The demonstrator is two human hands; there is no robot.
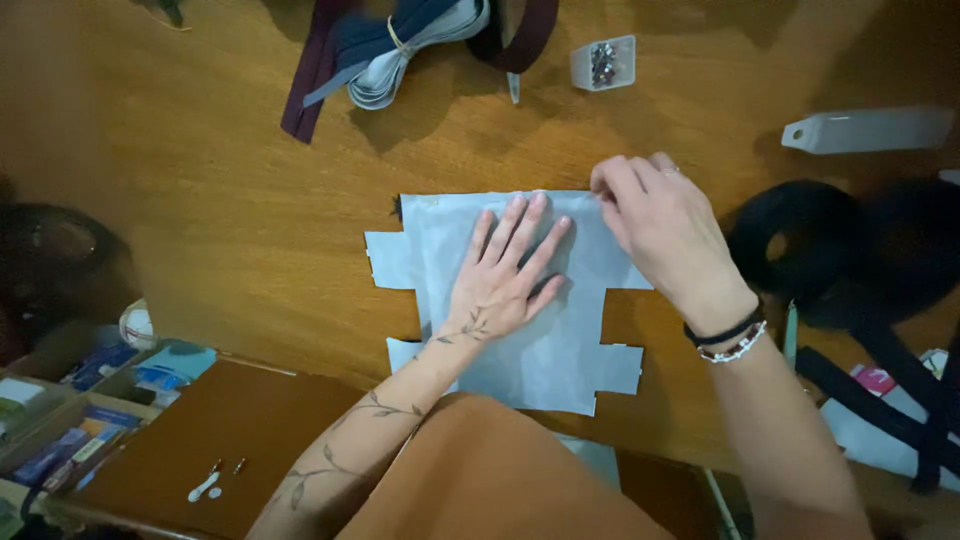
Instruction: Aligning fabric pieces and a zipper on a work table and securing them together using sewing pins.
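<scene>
1. While your left hand (pixel 500 285) lies flat, palm down and fingers spread, it presses the middle of the pale blue cut fabric piece (pixel 560 360) against the wooden bench (pixel 240 210). Its grip is wide and holds nothing; it only pins the cloth.

2. Your right hand (pixel 660 235) sits at the far right corner of the same piece, fingertips drawn narrow on its far edge, apparently pinching it; whether a second layer is caught between them cannot be told.

3. The governing relation: the fabric piece runs lengthwise from your body toward the far edge of the bench, with notched tabs on both its left and right sides. The pinched edge lies just beyond your left fingertips and to their right, so the right hand is the nearer to that edge, and the left hand stands between it and you.

4. The near end of the piece hangs over the bench edge, close to the brown cloth (pixel 490 480) in your lap.

5. Well apart, at the far side: a bundle of grey and dark strapping (pixel 400 50), and a small clear box (pixel 603 63) of small dark parts.

6. To your right: a white plastic tool (pixel 865 130), and coils of black webbing (pixel 840 250) just beside your right wrist.

7. To your left: low trays of small packets (pixel 70 420), near the bench corner.
</scene>
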